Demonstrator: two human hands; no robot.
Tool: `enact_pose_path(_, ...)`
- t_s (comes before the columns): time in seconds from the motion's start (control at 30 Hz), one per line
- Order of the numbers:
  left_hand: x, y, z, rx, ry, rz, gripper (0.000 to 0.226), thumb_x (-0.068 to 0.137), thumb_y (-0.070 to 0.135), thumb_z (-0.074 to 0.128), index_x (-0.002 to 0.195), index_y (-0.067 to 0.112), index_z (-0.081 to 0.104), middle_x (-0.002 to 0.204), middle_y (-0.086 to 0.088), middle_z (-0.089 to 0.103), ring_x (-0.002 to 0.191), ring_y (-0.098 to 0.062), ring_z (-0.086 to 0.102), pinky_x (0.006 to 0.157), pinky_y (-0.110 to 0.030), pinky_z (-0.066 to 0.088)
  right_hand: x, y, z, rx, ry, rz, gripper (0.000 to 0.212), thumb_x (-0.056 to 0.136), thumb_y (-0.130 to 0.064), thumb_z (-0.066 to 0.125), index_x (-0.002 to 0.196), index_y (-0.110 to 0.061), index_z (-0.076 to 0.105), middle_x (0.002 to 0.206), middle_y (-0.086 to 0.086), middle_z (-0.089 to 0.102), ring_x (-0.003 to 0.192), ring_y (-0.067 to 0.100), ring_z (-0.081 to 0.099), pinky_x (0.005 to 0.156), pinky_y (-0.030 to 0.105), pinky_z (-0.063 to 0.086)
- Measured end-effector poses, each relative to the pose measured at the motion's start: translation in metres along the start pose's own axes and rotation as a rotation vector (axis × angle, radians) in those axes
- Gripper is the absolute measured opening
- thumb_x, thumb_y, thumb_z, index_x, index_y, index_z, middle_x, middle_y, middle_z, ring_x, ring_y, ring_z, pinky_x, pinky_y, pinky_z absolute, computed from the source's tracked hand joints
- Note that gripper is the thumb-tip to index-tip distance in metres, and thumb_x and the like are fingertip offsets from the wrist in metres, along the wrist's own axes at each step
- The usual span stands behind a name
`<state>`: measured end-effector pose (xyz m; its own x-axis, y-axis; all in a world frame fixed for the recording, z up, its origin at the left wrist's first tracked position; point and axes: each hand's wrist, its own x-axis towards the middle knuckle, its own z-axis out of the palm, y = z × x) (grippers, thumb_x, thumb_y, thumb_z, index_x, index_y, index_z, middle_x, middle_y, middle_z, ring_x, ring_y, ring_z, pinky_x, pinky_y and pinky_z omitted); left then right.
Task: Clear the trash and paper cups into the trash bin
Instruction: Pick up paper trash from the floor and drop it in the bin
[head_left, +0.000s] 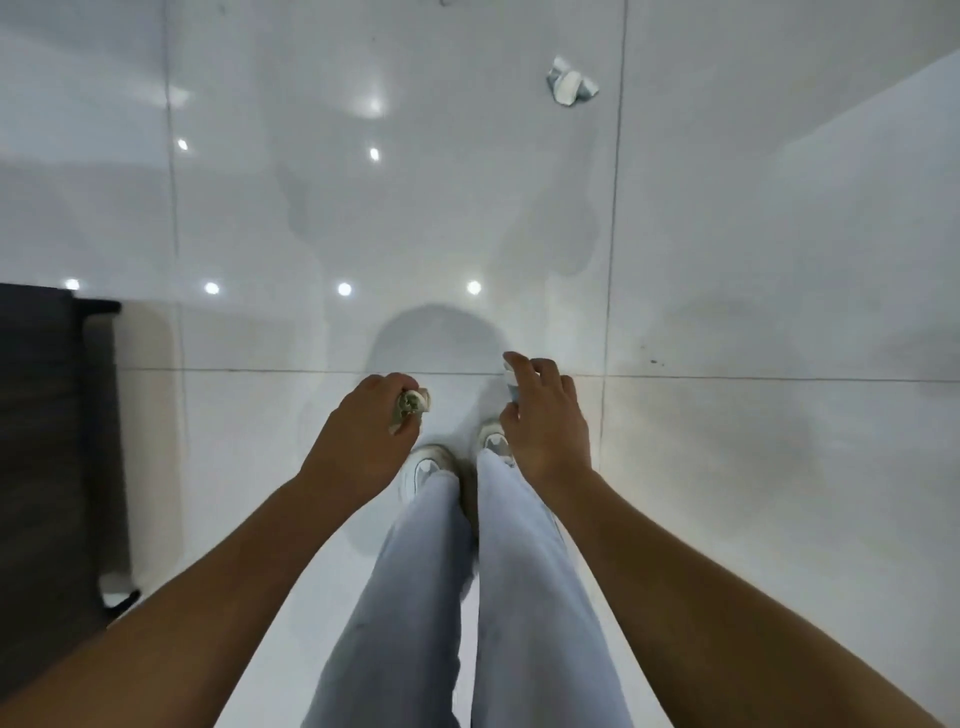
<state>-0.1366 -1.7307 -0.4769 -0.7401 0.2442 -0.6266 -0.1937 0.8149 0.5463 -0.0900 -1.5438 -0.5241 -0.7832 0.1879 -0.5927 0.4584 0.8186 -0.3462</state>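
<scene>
1. One crumpled piece of trash (570, 83) lies on the glossy white tiled floor (363, 208), far ahead of the person and to the right, just left of a tile seam. It is silvery grey with a white patch; its long axis runs roughly left to right, tilted slightly down toward the right.
2. The left hand (363, 431) is curled around a small crumpled wad (412, 404), greenish and white, which pokes out between thumb and fingers toward the right.
3. The right hand (545, 415) pinches a small white and grey scrap (511, 382) between thumb and forefinger; the scrap's long axis runs away from the person. The other fingers are loosely bent.
4. Count: three pieces of trash in all, one on the floor and one in each hand.
5. Both hands hang above the person's two white shoes (426, 467), with pale blue trouser legs (415, 597) below.
6. A dark piece of furniture (52, 441) stands at the left edge.
</scene>
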Motion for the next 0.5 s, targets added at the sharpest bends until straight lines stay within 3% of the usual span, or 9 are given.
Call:
enact_pose_path(0.23, -0.097, 0.121, -0.084, 0.136, 0.001, 0.259, 0.021, 0.089, 0.012, 0.059, 0.11, 0.011, 0.059, 0.1, -0.006, 0.058, 0.085, -0.021, 0.057, 0.074, -0.024, 0.038, -0.138, -0.056, -0.147, 0.093, 0.133, 0.01, 0.056, 0.092, -0.012, 0.056, 0.142, -0.029, 0.037, 0.134, 0.0, 0.046, 0.114, 0.019, 0.048, 0.085, 0.032, 0.052)
enact_pose_path(0.4, -0.172, 0.173, -0.101, 0.208, -0.096, 0.422, 0.023, 0.09, 0.012, 0.057, 0.113, 0.008, 0.058, 0.106, -0.01, 0.059, 0.092, -0.024, 0.057, 0.079, -0.028, 0.043, -0.251, -0.07, -0.188, 0.113, 0.27, 0.143, 0.058, 0.093, -0.012, 0.049, 0.147, -0.028, 0.034, 0.138, 0.0, 0.045, 0.112, 0.02, 0.048, 0.088, 0.03, 0.049)
enact_pose_path(0.5, -0.218, 0.193, -0.105, 0.269, -0.18, 0.5, 0.022, 0.092, 0.014, 0.055, 0.113, 0.01, 0.057, 0.107, -0.01, 0.058, 0.095, -0.025, 0.057, 0.082, -0.031, 0.045, -0.313, -0.075, -0.198, 0.223, 0.266, 0.274, 0.057, 0.094, -0.011, 0.047, 0.146, -0.03, 0.033, 0.137, 0.001, 0.044, 0.114, 0.022, 0.046, 0.089, 0.032, 0.048)
